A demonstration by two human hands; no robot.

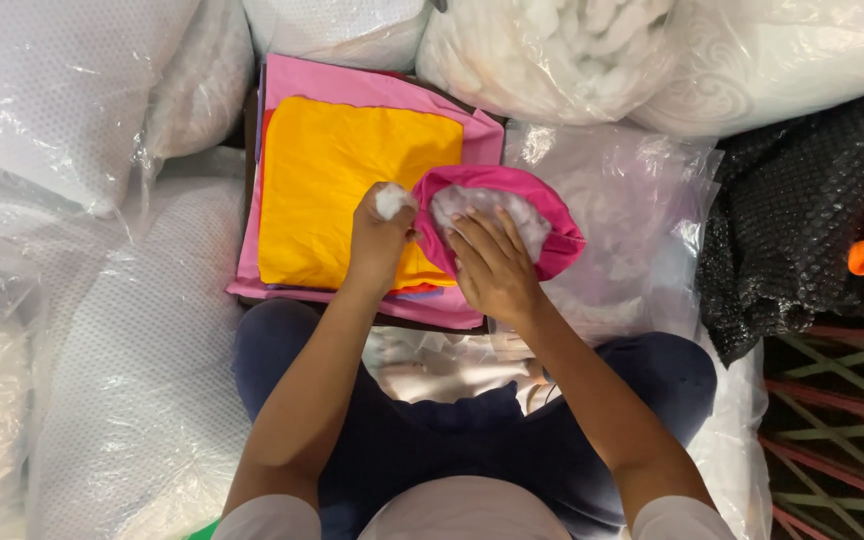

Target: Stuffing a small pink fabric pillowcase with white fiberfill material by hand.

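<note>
Over the yellow cloth's (352, 190) right edge, our left hand (380, 240) clamps stuffing (392, 200); our right hand (492, 265), fingers spread, presses filling into the magenta cover (552, 215).

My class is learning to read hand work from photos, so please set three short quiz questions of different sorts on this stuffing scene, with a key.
1. True or false: the left hand is closed around a tuft of white stuffing.
2. Multiple choice: the right hand presses its fingers into the open mouth of which thing? A) the magenta fabric cover B) an orange cover C) a clear bag
3. Fill in: the folded cloth on top of the stack beside the hands is ____ in colour.

Key: 1 true; 2 A; 3 yellow. The yellow cloth lies on pink cloth; the cover already shows white filling inside.
</note>
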